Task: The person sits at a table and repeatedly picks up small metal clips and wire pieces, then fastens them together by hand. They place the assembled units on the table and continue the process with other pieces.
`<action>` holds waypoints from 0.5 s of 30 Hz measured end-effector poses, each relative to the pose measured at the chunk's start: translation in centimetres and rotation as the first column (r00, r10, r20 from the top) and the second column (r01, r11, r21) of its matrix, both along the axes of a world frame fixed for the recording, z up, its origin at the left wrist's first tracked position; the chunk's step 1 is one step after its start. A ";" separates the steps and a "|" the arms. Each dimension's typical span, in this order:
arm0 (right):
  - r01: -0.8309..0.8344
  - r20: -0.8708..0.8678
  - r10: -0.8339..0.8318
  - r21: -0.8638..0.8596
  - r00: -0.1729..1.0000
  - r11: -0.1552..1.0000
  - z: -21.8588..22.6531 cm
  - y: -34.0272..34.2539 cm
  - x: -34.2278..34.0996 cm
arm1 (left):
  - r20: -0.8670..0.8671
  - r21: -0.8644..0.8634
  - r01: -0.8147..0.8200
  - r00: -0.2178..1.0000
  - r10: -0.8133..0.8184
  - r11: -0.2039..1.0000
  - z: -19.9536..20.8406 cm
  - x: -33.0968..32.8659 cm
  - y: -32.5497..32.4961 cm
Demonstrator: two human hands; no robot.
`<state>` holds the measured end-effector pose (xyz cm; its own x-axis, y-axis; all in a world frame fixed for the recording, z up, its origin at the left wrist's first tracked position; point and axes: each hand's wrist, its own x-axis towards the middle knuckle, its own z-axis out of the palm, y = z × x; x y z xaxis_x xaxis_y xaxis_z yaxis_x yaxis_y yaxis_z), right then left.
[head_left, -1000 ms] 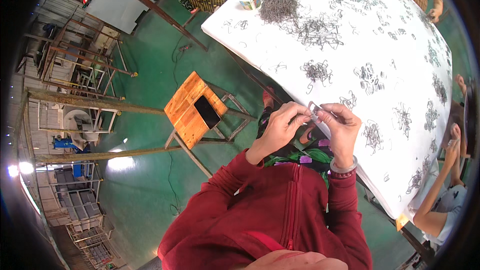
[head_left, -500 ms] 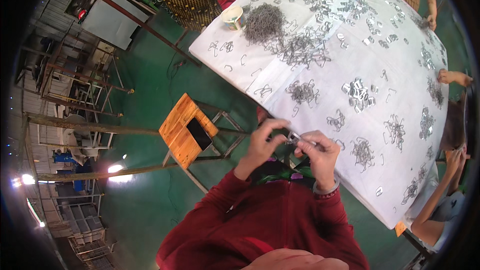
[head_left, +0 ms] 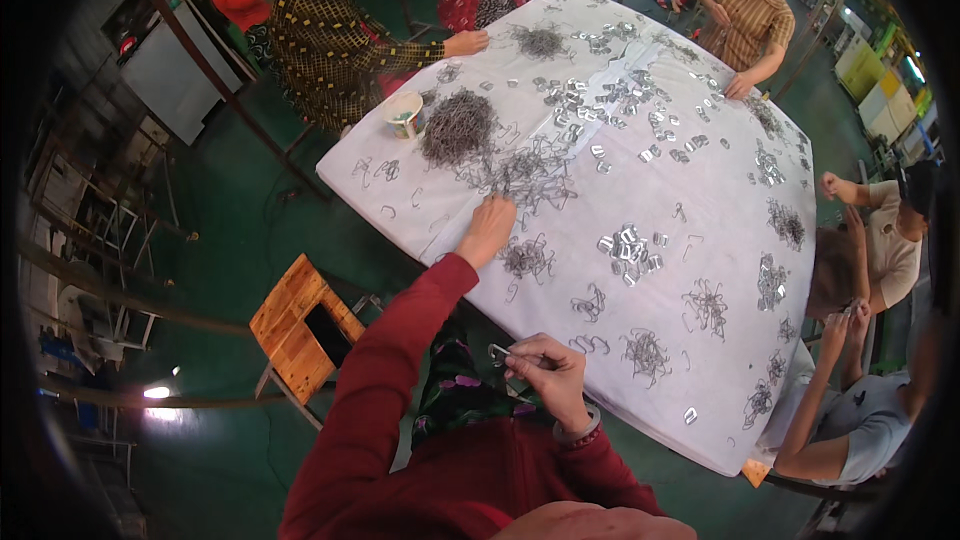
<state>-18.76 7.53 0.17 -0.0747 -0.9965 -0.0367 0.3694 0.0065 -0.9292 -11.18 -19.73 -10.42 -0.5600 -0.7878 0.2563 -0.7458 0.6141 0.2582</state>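
Observation:
My left hand (head_left: 487, 228) reaches over the table, its fingertips down at the near edge of a loose spread of bent wire hooks (head_left: 540, 180). Those fingers are pressed together, and what lies between them is hidden. Close to my lap, off the table's edge, my right hand (head_left: 553, 372) pinches a small silvery metal buckle (head_left: 498, 351) between thumb and fingers. A small heap of wire hooks (head_left: 527, 258) lies just right of my left hand. Farther right is a pile of shiny flat metal buckles (head_left: 630, 254).
The white-covered table (head_left: 440, 210) holds a dense hook heap (head_left: 460, 128), a white tub (head_left: 404, 115) and several smaller piles. Co-workers stand or sit around it, one with a hand (head_left: 466, 44) on the far left edge. A wooden stool (head_left: 295, 325) carrying a dark flat object stands left.
My left hand has left my right hand and moved forward to the wire hooks. My right hand has kept the metal buckle. The view has shifted, showing more of the far side.

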 end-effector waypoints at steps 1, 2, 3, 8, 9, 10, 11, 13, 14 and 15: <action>-0.006 0.047 0.006 0.006 0.999 1.000 0.0 -0.1 0.3 | 0.008 0.015 0.014 1.000 -0.015 1.000 0.1 0.5 0.2; -0.010 0.032 0.010 0.014 0.999 1.000 0.1 0.0 0.4 | 0.016 0.019 0.018 1.000 -0.018 1.000 0.4 0.6 -0.1; -0.015 0.017 0.015 0.021 1.000 1.000 0.3 0.0 0.5 | 0.023 0.021 0.020 1.000 -0.021 1.000 0.7 0.6 -0.5; -0.018 0.033 0.019 -0.030 0.999 0.999 0.3 0.2 0.9 | 0.025 0.059 0.053 0.998 -0.055 0.997 0.8 1.8 -1.2; -0.025 0.032 0.025 -0.019 0.999 1.000 0.3 0.2 0.8 | 0.010 0.058 0.054 0.998 -0.055 0.997 0.4 2.1 -1.6; -0.032 0.031 0.032 -0.009 0.999 0.999 0.4 0.1 0.7 | -0.004 0.057 0.055 0.998 -0.055 0.997 0.1 2.3 -2.1; -0.013 0.013 0.013 0.045 1.000 0.999 0.7 0.2 0.7 | -0.058 0.000 0.063 0.996 -0.063 0.998 0.0 2.1 -2.1; 0.009 0.007 -0.010 0.054 1.000 0.999 0.7 0.4 0.7 | -0.139 -0.075 0.043 0.989 -0.053 0.996 -0.7 2.7 -1.8; 0.002 -0.002 -0.002 0.084 1.000 0.996 0.5 0.4 0.7 | -0.135 0.111 0.025 0.991 -0.010 0.994 0.2 3.0 -2.3; -0.026 -0.022 0.028 0.060 0.999 0.998 0.4 0.3 0.7 | -0.182 0.067 0.040 0.983 -0.027 0.997 -0.1 4.1 -2.4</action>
